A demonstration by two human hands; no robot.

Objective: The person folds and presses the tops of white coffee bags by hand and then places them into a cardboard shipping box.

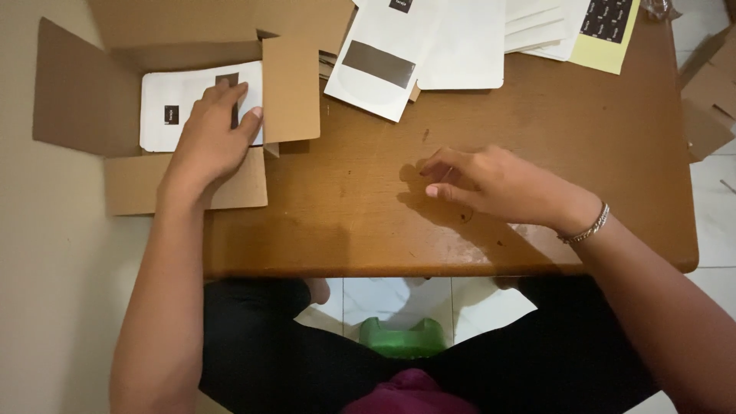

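Observation:
My left hand (213, 132) lies flat, fingers spread, on a stack of white pouches (170, 111) inside an open cardboard box (77, 92) at the table's left edge. It presses on the top pouch, which bears a small black label. My right hand (491, 184) hovers low over the bare brown table (537, 107) near the middle, fingers loosely curled and apart, holding nothing. A bracelet circles that wrist. More white pouches (399, 54), one with a grey window strip, lie at the back centre.
A yellow sheet of black stickers (609, 31) lies at the back right beside stacked white pouches. Cardboard pieces (709, 92) sit off the table's right side. A green stool (402, 337) shows between my legs below the table's front edge.

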